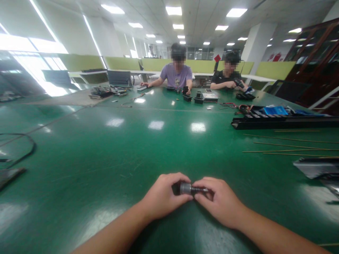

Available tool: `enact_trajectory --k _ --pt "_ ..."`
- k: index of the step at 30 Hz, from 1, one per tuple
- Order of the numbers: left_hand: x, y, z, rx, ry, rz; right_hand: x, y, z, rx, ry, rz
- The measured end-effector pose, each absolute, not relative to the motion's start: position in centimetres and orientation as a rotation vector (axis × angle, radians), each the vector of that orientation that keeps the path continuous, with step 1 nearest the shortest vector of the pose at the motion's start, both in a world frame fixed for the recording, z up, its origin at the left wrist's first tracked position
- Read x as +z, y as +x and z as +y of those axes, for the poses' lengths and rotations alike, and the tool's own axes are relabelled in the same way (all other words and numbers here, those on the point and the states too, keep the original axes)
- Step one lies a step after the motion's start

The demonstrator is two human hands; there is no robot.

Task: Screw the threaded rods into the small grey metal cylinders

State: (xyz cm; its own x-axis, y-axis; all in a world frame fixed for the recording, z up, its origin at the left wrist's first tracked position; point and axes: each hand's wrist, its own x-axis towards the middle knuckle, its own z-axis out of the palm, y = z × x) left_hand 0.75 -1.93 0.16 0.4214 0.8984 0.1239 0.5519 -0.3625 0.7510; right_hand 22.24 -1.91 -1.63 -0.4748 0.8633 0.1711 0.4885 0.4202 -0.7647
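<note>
at lower centre, the left hand (164, 197) grips a metal part (186, 188) by its thick end, the right hand (221, 203) its thin shaft; likely stiff, slick, surest held thick-end.

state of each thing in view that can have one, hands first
Left hand: curled around the metal part's thick end
Right hand: closed around its thin end
Metal part: held in both hands, lying roughly level
Thin rods: loose, lying flat
Table: glossy, reflecting light
Ceiling lights: lit
</note>
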Motion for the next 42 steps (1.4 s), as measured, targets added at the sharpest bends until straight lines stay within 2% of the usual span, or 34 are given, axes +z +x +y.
enact_trajectory --k 42 --pt "0.18 0.75 -1.98 0.689 2.077 1.248 -1.27 22.32 -1.81 0.914 -1.155 -2.101"
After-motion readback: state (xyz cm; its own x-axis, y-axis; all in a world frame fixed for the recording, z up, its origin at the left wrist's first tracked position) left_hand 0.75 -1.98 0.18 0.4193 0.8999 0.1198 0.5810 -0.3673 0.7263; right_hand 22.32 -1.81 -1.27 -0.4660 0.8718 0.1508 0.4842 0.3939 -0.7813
